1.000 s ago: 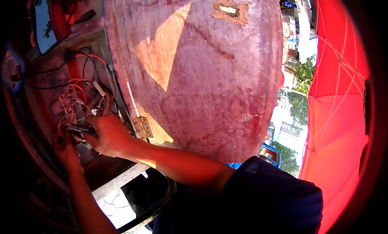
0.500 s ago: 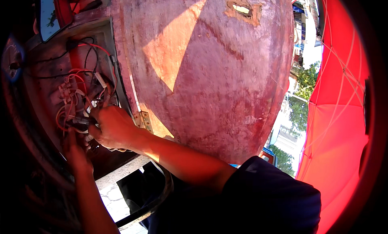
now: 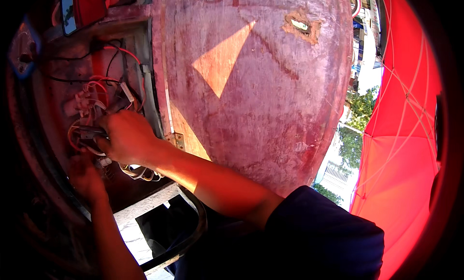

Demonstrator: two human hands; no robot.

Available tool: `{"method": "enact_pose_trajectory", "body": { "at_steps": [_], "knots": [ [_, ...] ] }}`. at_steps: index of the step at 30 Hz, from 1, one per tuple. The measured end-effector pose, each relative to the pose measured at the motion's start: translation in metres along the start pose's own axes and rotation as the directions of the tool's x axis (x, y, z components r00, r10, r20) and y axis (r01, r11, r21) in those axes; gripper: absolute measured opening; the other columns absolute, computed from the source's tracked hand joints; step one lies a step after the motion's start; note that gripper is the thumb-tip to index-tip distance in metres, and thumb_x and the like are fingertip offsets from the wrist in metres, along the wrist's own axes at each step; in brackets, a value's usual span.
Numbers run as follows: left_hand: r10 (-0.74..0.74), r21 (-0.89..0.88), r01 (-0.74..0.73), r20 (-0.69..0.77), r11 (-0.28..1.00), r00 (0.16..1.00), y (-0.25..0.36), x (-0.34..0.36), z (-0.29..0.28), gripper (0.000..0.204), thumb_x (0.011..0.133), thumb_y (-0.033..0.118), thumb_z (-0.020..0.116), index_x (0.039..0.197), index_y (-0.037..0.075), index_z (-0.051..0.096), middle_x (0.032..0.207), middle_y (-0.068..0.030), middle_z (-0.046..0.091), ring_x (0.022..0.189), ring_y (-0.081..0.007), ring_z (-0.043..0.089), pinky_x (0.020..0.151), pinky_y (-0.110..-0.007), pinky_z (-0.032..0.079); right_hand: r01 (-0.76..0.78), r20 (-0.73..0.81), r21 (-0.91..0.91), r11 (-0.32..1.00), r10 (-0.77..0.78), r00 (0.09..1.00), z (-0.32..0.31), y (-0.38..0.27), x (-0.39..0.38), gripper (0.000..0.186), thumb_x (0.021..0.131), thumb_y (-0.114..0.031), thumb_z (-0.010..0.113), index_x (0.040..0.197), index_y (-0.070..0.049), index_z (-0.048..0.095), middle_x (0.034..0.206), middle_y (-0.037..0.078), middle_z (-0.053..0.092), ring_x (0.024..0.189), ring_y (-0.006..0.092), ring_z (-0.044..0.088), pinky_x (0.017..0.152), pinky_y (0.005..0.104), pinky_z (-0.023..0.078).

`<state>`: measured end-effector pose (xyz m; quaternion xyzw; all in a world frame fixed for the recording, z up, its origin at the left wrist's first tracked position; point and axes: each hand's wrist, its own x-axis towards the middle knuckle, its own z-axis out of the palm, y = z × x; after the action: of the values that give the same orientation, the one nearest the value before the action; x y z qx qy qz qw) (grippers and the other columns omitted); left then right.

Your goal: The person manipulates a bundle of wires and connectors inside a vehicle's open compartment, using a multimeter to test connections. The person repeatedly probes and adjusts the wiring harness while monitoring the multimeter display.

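Note:
My right hand (image 3: 128, 137) reaches into an open metal compartment, its fingers closed around a dark, slim thing (image 3: 91, 131) whose kind I cannot make out. Lower and to the left, in shadow, my left hand (image 3: 87, 177) has its fingertips bent together beside the wires; what they pinch is too dark to see. Around both hands runs a tangle of wiring: red wires (image 3: 100, 88), pale connectors (image 3: 86, 103) and a white inline connector (image 3: 127, 92). A bundle of pale wires (image 3: 140, 172) hangs below my right wrist.
A large, worn reddish-purple panel (image 3: 251, 111), joined by a hinge (image 3: 178, 141), stands open at the right of the compartment. A mirror (image 3: 68, 12) hangs at the upper left. Red fabric (image 3: 406, 125) with cords spans the right side. A dark curved bar (image 3: 200, 222) passes below my forearms.
The view has shifted, so the compartment and panel appear farther right. Both hands stay at the wiring, my right hand still closed on the dark thing.

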<state>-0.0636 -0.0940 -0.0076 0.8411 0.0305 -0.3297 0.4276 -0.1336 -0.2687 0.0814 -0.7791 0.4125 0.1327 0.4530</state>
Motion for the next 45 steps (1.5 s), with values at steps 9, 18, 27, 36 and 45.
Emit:
{"method": "enact_pose_trajectory", "body": {
  "at_steps": [9, 18, 27, 36, 45],
  "knots": [
    [-0.389, -0.068, 0.394, 0.078, 0.917, 0.918, 0.041, -0.007, 0.01, 0.022, 0.086, 0.028, 0.069, 0.078, 0.008, 0.063, 0.059, 0.0015, 0.052, 0.042, -0.0069, 0.039, 0.038, -0.023, 0.026, -0.034, 0.044, 0.061, 0.998, 0.032, 0.999, 0.001, 0.012, 0.0, 0.021, 0.073, -0.021, 0.065, 0.082, -0.002, 0.065, 0.073, 0.023, 0.062, 0.074, 0.0417, 0.061, 0.069, 0.0491, 0.049],
    [-0.491, -0.003, 0.495, 0.122, 0.869, 0.862, 0.044, 0.0, 0.013, 0.022, 0.084, 0.025, 0.07, 0.077, 0.005, 0.063, 0.054, 0.0004, 0.049, 0.04, -0.0075, 0.039, 0.037, -0.025, 0.027, -0.012, 0.041, 0.052, 0.999, 0.01, 0.999, 0.01, 0.01, 0.007, 0.025, 0.071, -0.021, 0.066, 0.079, 0.001, 0.062, 0.07, 0.024, 0.061, 0.073, 0.0431, 0.061, 0.068, 0.0493, 0.048],
    [-0.486, 0.005, 0.488, 0.101, 0.873, 0.868, 0.044, -0.004, 0.015, 0.022, 0.084, 0.025, 0.07, 0.082, 0.004, 0.065, 0.056, -0.0004, 0.052, 0.04, -0.0076, 0.041, 0.037, -0.023, 0.03, 0.011, 0.049, 0.044, 0.999, -0.013, 0.999, 0.015, 0.012, 0.009, 0.025, 0.071, -0.022, 0.066, 0.083, 0.0, 0.062, 0.071, 0.024, 0.061, 0.072, 0.0429, 0.061, 0.068, 0.0492, 0.048],
    [-0.475, -0.042, 0.482, 0.117, 0.875, 0.872, 0.044, -0.004, 0.016, 0.019, 0.087, 0.021, 0.067, 0.078, 0.004, 0.062, 0.056, -0.0007, 0.052, 0.041, -0.0074, 0.041, 0.037, -0.023, 0.029, 0.013, 0.056, 0.055, 0.998, -0.016, 0.998, 0.013, 0.01, 0.006, 0.023, 0.071, -0.02, 0.066, 0.084, 0.0, 0.063, 0.072, 0.024, 0.062, 0.073, 0.0434, 0.061, 0.068, 0.0486, 0.049],
    [-0.47, -0.085, 0.482, 0.13, 0.872, 0.873, 0.041, -0.003, 0.016, 0.021, 0.087, 0.02, 0.067, 0.076, 0.004, 0.061, 0.056, -0.0007, 0.051, 0.04, -0.0075, 0.041, 0.036, -0.023, 0.029, 0.015, 0.06, 0.055, 0.998, -0.019, 0.998, 0.011, 0.008, 0.006, 0.022, 0.072, -0.018, 0.066, 0.086, -0.001, 0.063, 0.074, 0.023, 0.062, 0.074, 0.0428, 0.061, 0.067, 0.0484, 0.049]
  ]
}}
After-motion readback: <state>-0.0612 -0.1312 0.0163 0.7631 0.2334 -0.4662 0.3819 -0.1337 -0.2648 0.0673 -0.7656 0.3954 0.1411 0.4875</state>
